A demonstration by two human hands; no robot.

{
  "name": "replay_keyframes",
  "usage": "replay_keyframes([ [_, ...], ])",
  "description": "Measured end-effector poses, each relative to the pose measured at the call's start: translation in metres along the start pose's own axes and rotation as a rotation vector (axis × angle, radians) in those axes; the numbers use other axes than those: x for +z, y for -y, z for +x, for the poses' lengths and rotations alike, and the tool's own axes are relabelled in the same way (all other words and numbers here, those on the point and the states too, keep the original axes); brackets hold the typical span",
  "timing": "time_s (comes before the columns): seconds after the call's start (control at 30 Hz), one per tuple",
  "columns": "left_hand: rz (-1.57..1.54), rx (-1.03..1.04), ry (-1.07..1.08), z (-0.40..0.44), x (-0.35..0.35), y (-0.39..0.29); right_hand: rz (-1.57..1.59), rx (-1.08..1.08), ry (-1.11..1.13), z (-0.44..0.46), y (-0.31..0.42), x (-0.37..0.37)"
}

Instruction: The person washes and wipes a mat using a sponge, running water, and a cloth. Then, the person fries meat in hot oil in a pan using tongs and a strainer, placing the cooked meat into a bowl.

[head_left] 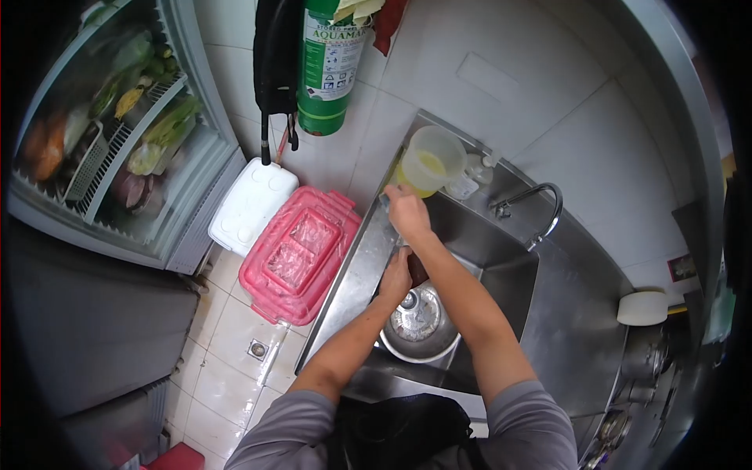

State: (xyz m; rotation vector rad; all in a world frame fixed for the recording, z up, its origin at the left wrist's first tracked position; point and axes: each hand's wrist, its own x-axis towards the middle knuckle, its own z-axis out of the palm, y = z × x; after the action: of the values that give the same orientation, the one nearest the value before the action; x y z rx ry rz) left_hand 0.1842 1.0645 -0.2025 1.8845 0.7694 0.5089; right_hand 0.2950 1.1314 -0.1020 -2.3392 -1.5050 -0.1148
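My left hand (pixel 397 276) is over the steel sink (pixel 501 290), its fingers curled beside a dark reddish-brown piece (pixel 417 270). My right forearm partly covers that piece, so its kind does not show. Farther up, my right hand (pixel 407 213) is closed at the sink's rim near a translucent plastic tub (pixel 432 157). Something small and pale seems to be at its fingertips, too unclear to name. Below my left hand, a round metal bowl (pixel 399 345) sits in the basin with a shiny metal lid-like piece (pixel 415 313) inside.
A curved faucet (pixel 548 215) and a clear bottle (pixel 468 180) are behind the basin. Left of the sink are a red lidded bin (pixel 294 258) and a white box (pixel 254 205). A glass-door fridge (pixel 196 86) and a green fire extinguisher (pixel 323 113) are farther back.
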Motion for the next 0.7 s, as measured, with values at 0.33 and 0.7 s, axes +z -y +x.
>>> replay_keyframes([
  [0.33, 0.005, 0.086, -0.025, -0.007, 0.002, -0.002, 0.06, 0.165, -0.434, 0.063, -0.045, -0.127],
  [0.7, -0.019, 0.014, 0.042, -0.026, 0.011, 0.027, -0.329, 0.16, 0.808, 0.138, -0.093, -0.053],
])
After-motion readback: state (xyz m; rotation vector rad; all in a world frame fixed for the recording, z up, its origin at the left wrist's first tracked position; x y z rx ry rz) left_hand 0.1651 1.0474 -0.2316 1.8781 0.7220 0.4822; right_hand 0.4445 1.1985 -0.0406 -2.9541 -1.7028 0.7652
